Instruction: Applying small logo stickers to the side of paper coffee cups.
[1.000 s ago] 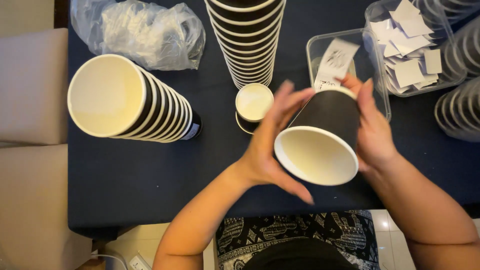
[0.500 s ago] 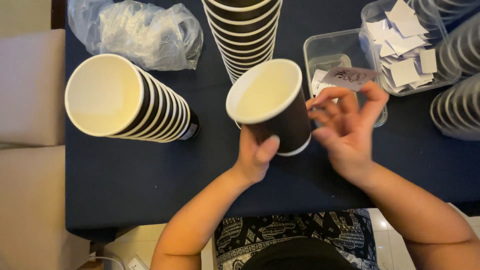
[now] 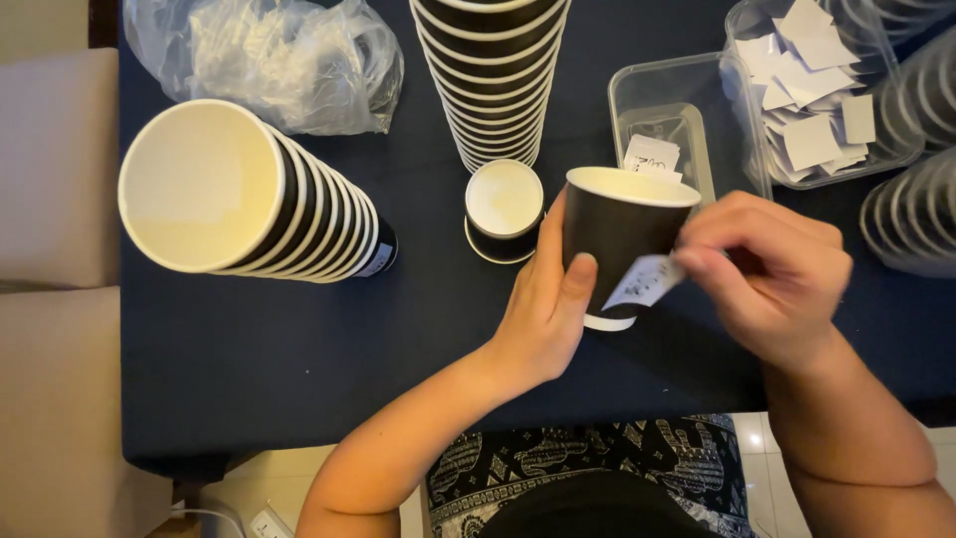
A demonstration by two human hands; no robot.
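Dark tablecloth (image 3: 299, 349), cup stacks (image 3: 493, 80) around. Left hand (image 3: 543, 309) wraps upright cup (image 3: 617, 234); right hand (image 3: 772, 274) pinches sticker (image 3: 642, 282) at its wall (press flat, smooth outward, cup steady).

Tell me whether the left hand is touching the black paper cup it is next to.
Touching. The head view shows the left hand wrapped on the side of the black paper cup, thumb pressed flat against its wall, no gap visible.
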